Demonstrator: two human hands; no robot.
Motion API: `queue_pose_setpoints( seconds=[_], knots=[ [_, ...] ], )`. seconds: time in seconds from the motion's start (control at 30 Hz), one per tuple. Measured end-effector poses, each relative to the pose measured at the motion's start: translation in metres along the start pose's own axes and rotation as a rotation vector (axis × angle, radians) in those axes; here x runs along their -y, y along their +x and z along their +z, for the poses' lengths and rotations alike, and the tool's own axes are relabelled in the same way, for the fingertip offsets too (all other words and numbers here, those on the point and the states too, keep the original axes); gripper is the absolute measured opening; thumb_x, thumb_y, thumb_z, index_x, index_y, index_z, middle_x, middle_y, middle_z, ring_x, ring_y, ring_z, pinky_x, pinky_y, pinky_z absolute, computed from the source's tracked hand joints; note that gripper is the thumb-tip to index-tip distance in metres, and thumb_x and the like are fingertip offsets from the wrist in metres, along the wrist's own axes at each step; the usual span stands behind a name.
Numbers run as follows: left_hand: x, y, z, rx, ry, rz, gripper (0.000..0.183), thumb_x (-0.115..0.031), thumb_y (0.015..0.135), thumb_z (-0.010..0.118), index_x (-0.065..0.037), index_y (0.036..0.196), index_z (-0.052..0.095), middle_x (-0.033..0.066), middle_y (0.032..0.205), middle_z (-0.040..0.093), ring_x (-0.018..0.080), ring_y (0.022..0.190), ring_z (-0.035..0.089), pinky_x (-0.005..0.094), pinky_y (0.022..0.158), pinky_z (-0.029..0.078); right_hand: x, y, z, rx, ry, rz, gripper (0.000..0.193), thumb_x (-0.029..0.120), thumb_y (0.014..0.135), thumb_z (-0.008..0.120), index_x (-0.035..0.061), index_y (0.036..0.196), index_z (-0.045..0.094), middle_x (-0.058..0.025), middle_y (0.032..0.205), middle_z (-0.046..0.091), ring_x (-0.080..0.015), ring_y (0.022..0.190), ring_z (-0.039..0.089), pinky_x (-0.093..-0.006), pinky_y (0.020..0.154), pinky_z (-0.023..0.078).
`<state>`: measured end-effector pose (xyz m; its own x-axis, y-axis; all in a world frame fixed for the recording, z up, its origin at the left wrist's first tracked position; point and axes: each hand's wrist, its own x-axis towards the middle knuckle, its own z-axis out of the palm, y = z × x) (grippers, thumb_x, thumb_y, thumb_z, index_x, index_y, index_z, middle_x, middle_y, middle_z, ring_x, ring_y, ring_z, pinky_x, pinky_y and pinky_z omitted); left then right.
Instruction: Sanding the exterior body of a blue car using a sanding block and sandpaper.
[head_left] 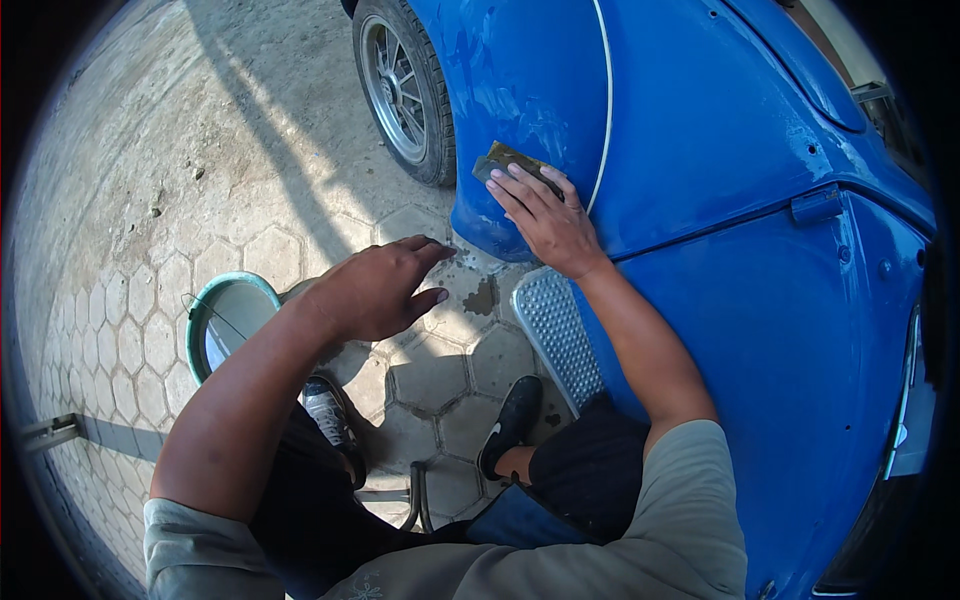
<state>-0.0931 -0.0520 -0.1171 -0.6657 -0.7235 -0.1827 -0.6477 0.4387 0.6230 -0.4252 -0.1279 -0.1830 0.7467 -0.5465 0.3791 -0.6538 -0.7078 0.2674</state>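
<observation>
My right hand point(556, 228) presses a dark grey and brownish piece of sandpaper point(491, 166) flat against the lower curve of a blue car fender point(545, 65). Its fingers lie over the sheet; whether a block sits under it is hidden. Whitish smears mark the paint around and above the hand. My left hand point(375, 288) hovers over the paving, thumb apart from the fingers, with nothing in it. It is some way left of the fender and touches nothing that I can see.
A teal-rimmed bucket point(193, 330) with liquid stands at left, partly behind my left forearm. The car's wheel point(398, 90) is at the top. A ridged metal running board point(560, 335) juts out below the fender. Metal legs point(418, 500) show between my shoes.
</observation>
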Motion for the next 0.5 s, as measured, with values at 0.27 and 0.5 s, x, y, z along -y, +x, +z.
queue_pose_setpoints(
  seconds=[0.27, 0.5],
  knots=[
    [0.015, 0.001, 0.004, -0.005, 0.006, -0.010, 0.061, -0.034, 0.116, 0.067, -0.003, 0.166, 0.054, 0.0263, 0.163, 0.062, 0.0467, 0.134, 0.072, 0.0534, 0.119, 0.056, 0.007, 0.002, -0.006, -0.004, 0.049, 0.087, 0.052, 0.021, 0.104, 0.077, 0.0185, 0.156, 0.071, 0.0005, 0.155, 0.065, -0.0203, 0.147, 0.059, -0.0472, 0.122, 0.039],
    [0.015, 0.014, 0.011, -0.079, -0.023, -0.074, 0.060, -0.031, 0.115, 0.069, -0.002, 0.165, 0.055, 0.0250, 0.158, 0.065, 0.0445, 0.127, 0.075, 0.0537, 0.115, 0.058, 0.006, -0.007, -0.018, 0.009, 0.037, 0.197, 0.068, 0.020, 0.098, 0.085, 0.0146, 0.162, 0.064, -0.0062, 0.145, 0.064, -0.0276, 0.129, 0.064, -0.0459, 0.108, 0.047]
  ],
)
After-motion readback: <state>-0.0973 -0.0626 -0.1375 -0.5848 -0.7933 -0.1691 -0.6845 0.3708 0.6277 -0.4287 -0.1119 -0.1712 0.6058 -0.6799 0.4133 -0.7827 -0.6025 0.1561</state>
